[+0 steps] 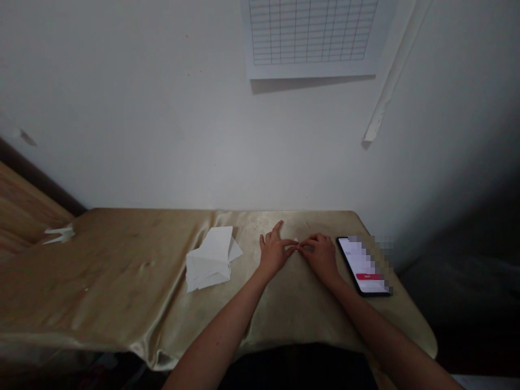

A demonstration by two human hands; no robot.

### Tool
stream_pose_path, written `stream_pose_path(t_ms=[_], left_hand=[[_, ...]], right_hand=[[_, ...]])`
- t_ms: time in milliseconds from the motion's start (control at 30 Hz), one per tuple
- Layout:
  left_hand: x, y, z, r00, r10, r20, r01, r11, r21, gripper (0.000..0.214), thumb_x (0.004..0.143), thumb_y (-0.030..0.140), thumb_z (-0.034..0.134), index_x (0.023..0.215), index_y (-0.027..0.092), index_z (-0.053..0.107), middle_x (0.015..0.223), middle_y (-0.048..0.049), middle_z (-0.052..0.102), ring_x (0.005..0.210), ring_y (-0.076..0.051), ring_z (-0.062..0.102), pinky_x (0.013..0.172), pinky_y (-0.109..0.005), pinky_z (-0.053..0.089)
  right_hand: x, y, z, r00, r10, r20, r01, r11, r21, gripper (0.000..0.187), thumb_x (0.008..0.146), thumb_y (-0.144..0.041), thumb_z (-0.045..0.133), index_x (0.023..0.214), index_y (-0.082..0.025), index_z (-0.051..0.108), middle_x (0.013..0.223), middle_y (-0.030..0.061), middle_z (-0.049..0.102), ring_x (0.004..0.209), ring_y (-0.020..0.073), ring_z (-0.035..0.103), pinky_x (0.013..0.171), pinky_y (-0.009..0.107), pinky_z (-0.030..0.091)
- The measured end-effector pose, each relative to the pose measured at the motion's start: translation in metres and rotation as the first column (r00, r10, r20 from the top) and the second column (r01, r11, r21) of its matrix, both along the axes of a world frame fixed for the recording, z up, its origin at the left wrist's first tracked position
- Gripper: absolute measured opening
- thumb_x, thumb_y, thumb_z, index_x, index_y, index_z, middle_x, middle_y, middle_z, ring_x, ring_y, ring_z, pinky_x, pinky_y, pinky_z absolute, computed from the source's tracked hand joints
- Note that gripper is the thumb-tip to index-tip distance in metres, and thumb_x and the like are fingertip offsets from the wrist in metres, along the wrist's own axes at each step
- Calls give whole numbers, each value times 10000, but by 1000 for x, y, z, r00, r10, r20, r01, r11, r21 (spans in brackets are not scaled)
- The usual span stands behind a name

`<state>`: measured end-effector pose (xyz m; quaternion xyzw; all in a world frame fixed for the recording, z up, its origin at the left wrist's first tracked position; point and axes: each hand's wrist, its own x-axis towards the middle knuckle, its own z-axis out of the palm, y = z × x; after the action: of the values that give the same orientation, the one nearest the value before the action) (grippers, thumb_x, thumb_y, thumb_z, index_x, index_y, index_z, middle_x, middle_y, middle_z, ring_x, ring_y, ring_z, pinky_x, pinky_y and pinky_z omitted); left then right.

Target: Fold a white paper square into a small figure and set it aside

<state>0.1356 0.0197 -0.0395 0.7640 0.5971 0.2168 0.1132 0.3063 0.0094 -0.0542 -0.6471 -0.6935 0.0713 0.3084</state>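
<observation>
Above the cloth-covered table, my left hand (274, 250) and my right hand (320, 253) meet fingertip to fingertip. Between their pinched thumbs and index fingers is a small white piece of paper (296, 240), mostly hidden by the fingers. The other fingers of my left hand are spread away from the pinch, while those of my right hand are curled. To the left of my left hand lies a loose stack of white paper sheets (211, 257), overlapping at different angles.
A phone (363, 268) with a lit screen lies right of my right hand. The satin cloth (122, 271) has a raised fold left of the stack. Behind the table is a white wall (162, 135) with a printed grid sheet (311, 38). A white object (60, 234) sits far left.
</observation>
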Motion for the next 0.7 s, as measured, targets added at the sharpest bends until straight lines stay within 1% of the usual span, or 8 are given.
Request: stream_pose_path(t_ms=[100,200,433,533,700], left_hand=[[-1,0,0,999,-8,-32,7,1000,-5,206,884,465,684,1078,486,750,1649,75,238,1407,-316,384,1192,-647,179],[-1,-1,-1,998,-2,-63,3,1000,19,256,897,491,656,1144,497,724,1657,69,227,1402,-327,385,1192,-626,208],[-2,-1,-6,992,-10,-126,12,1000,18,351,945,444,592,1281,541,621,1663,36,222,1437,-361,341,1176,-667,204],[-2,0,-8,990,-18,-141,21,1000,21,383,951,435,581,1320,537,590,1660,23,235,1449,-368,324,1171,-680,201],[-2,1,-10,991,-20,-129,24,999,28,416,948,429,581,1358,500,574,1647,-5,271,1451,-379,321,1174,-688,185]], right_hand=[[1,2,-5,1000,3,-14,-3,999,45,159,869,-391,687,868,-281,801,1070,69,664,1007,241,546,917,367,383],[2,5,-9,1000,7,-30,-4,998,70,154,852,-400,708,849,-281,805,1058,74,656,984,240,563,897,374,396],[3,4,-11,999,7,-33,-4,996,91,154,850,-401,706,854,-286,808,1045,76,656,981,249,569,900,398,400],[2,3,-11,1000,12,-19,-10,995,99,166,854,-397,695,888,-282,810,1046,87,653,977,251,563,912,407,403],[1,3,-12,999,3,37,-7,995,97,172,862,-396,682,943,-311,807,1079,89,634,1030,274,534,923,438,394]])
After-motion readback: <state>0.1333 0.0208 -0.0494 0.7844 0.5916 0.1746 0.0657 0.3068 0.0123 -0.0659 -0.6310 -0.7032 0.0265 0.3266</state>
